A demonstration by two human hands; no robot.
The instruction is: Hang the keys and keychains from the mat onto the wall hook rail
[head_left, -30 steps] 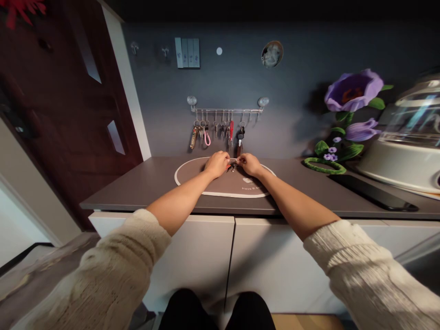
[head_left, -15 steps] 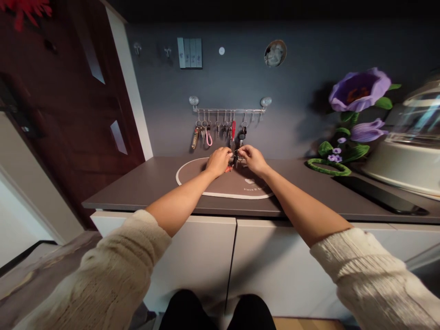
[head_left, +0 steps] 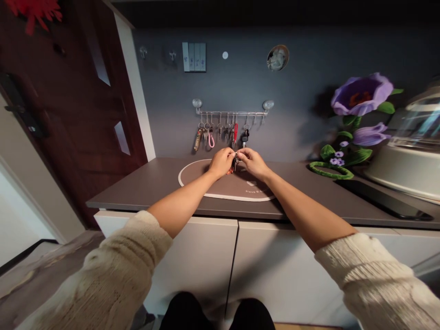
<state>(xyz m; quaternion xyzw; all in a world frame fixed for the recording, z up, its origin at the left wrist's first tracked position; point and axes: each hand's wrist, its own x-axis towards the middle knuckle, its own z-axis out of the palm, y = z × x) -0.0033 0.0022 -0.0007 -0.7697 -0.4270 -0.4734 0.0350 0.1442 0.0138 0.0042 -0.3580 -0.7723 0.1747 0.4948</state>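
My left hand (head_left: 222, 162) and my right hand (head_left: 252, 161) meet above a brown oval mat (head_left: 195, 176) with a white rim. Both are closed in a pinch on a small bunch of keys (head_left: 235, 164), which dangles between the fingertips. A reddish piece (head_left: 229, 171) shows under the left fingers; whether it belongs to the bunch I cannot tell. The ring itself is mostly covered by my fingers. Behind the hands, a clear hook rail (head_left: 233, 113) on the wall carries several key sets, among them one with a pink loop (head_left: 211, 139) and one with a red strap (head_left: 235, 133).
The mat lies on a dark countertop (head_left: 137, 185) above white cabinet doors (head_left: 165, 256). To the right are a black phone (head_left: 383, 199), purple fabric flowers (head_left: 362, 96) with a green base, and a cream appliance (head_left: 402, 167). A dark red door (head_left: 92, 137) stands left.
The keys have been raised from the mat and now hang between my hands. My fingertips have come closer together. The view has shifted slightly left.
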